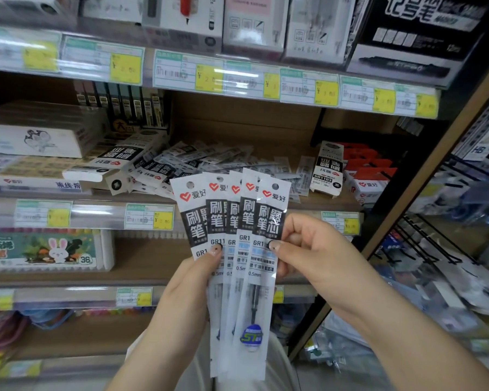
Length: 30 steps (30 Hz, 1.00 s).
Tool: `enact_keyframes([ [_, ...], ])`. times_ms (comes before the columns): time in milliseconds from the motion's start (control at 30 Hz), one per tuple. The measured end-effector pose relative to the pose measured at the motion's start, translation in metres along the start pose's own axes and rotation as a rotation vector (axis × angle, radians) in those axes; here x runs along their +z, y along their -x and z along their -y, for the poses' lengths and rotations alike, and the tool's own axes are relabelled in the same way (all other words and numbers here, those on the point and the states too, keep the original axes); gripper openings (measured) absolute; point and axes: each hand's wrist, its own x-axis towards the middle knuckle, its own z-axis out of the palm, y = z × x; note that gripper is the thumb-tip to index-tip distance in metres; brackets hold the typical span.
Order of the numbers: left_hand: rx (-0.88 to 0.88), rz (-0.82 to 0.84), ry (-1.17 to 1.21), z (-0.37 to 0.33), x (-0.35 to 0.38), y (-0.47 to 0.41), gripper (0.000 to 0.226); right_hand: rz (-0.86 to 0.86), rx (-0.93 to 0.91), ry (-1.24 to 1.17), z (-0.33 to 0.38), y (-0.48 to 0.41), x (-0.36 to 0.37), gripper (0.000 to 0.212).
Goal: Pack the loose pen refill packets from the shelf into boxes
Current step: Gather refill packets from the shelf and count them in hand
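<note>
A fan of five refill packets (246, 221) is held upright in front of the shelf (325, 204), pinched from both sides. The left hand (188, 286) is curled round the fan's left edge with the thumb pressed on the front; its fingers are hidden behind the packets. The right hand (314, 249) grips the right edge, thumb on the frontmost packet. Only that packet is seen whole; the four behind are overlapped and their print is partly covered. More loose packets (209, 160) are heaped on the shelf behind, blurred, and the count cannot be made out. A black-and-white box (326, 167) stands just right of the heap. Another box (116, 162) lies at its left; whether it is open cannot be told. Price labels (148, 220) are smeared and their figures unreadable. Both forearms are cut off by the bottom edge.
</note>
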Motion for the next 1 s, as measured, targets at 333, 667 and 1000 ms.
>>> enact_keyframes([
  [333, 0.044, 0.255, 0.163, -0.015, 0.014, 0.011, 0.040, 0.011, -0.002, -0.002, 0.002, 0.002, 0.000, 0.023],
  [667, -0.034, 0.122, 0.161, -0.013, 0.011, 0.010, 0.042, 0.021, 0.013, -0.025, 0.004, 0.004, 0.001, 0.021],
  [1000, -0.019, 0.055, -0.009, -0.003, 0.004, 0.005, 0.043, 0.025, 0.021, -0.022, 0.004, 0.003, 0.001, 0.019],
])
